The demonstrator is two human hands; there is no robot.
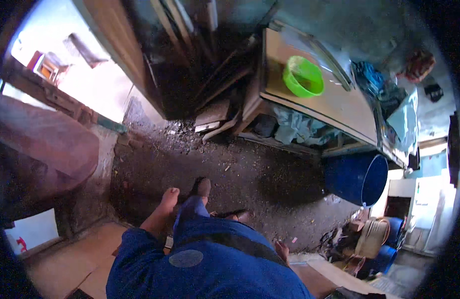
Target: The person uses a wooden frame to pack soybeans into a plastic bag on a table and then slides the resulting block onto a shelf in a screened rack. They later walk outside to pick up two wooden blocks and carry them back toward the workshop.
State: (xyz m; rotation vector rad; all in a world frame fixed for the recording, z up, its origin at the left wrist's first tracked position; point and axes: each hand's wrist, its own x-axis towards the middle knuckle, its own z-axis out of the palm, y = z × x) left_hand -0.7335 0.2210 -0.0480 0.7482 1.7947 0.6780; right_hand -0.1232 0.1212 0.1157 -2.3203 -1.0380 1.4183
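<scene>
Lower L, a tan sheet [90,254] lay beside the dirt floor [230,172]. Next, L hand [171,197] hung over that floor, nearest the L shoe [204,188]; fingers looked loosely curled, no obj. visible, exact opening couldn't be told. L shoe was ahead of R shoe [245,216], so step in hand was prob. a pace or pause on foot, w/ no handling evident. R hand [281,250] hung nr R hip, partly behind the blue shirt [215,274]; finger spread & hold, if any, couldn't tell. Green bowl [303,74] sat on tabletop [339,107], nr its L end, back from front edge. Blue barrel [342,177] was by tabletop's front R corner. Reaching either prob. called for stepping closer, then opening fingers.
</scene>
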